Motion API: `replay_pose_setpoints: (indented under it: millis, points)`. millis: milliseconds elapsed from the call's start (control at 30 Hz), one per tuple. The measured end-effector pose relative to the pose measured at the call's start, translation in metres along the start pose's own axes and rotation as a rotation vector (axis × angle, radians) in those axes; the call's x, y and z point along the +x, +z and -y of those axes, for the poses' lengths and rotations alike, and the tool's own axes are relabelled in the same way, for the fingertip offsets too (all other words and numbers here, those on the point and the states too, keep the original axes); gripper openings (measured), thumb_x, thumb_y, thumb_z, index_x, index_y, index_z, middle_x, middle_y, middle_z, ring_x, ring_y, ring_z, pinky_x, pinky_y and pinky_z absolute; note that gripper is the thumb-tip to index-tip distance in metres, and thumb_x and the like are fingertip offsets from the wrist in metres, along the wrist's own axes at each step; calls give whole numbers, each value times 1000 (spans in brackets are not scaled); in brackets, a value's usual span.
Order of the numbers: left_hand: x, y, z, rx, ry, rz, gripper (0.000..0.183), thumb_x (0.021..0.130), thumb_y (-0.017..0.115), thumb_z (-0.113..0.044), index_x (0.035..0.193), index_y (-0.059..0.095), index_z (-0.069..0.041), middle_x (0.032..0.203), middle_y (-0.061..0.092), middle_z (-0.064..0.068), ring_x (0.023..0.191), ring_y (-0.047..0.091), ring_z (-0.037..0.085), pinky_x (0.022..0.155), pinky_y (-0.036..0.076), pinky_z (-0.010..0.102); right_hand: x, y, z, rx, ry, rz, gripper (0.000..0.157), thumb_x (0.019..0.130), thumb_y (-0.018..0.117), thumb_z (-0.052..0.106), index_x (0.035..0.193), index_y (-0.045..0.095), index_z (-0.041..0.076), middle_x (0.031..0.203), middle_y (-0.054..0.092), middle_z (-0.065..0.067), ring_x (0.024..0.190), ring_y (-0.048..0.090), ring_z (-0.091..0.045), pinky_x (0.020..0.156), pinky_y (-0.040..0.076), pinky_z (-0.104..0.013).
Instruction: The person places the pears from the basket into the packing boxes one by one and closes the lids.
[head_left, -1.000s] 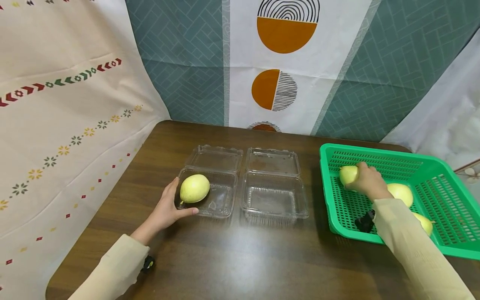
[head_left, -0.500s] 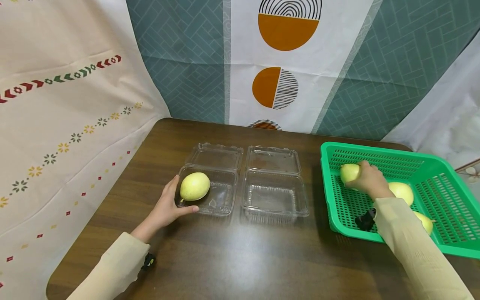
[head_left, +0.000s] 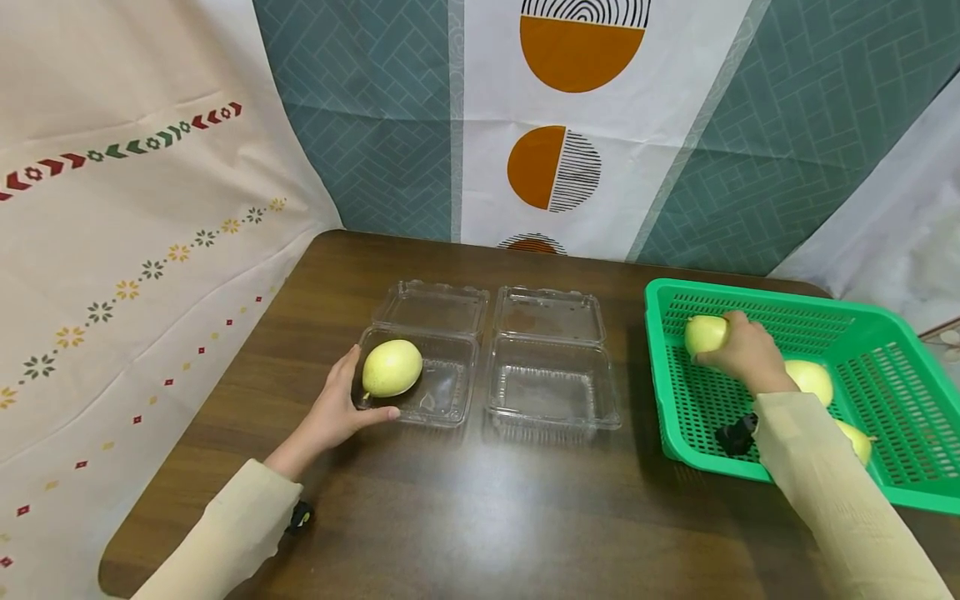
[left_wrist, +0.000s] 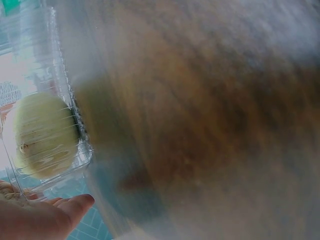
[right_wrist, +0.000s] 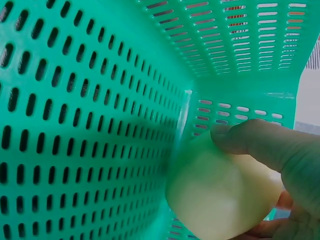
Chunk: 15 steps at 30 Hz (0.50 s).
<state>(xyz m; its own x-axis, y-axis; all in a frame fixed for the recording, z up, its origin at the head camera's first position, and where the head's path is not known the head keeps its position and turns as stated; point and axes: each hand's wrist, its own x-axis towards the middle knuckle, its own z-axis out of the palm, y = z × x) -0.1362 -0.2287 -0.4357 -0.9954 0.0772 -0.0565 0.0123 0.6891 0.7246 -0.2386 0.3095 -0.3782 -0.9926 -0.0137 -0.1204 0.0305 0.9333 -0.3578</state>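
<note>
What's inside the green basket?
One pear gripped by the right hand, plus a second pear and a third pear, both partly covered by the right sleeve. Whatever else might lie beneath that sleeve or hand can't be seen.

Four pears (head_left: 393,367), two containers (head_left: 545,387), one basket (head_left: 750,292)

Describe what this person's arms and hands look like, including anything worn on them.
The left sleeve and right sleeve are pale cream, long and lightly creased. The left hand and right hand wear no gloves. A small black device, with a yellowish spot, shows by the left cuff; another black device shows by the right.
</note>
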Motion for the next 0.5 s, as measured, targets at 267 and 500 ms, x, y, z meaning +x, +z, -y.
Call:
replay_pose_setpoints:
  millis: [267, 500]
  points:
    - [0, 0, 0, 1, 6, -1, 118, 72, 83, -34, 149, 4, 8, 155, 7, 28, 141, 10, 46, 109, 20, 64, -1, -3, 5, 32, -6, -43, 84, 76, 74, 23, 132, 28, -18, 109, 41, -41, 90, 44, -50, 65, 41, -54]
    - [0, 1, 1, 2, 4, 0, 119, 72, 83, -35, 149, 3, 7, 156, 6, 28, 142, 10, 46, 109, 20, 65, -1, -2, 11, 31, -24, -90, 83, 76, 74, 23, 132, 29, -18, 108, 41, -41, 89, 45, -51, 65, 41, -55]
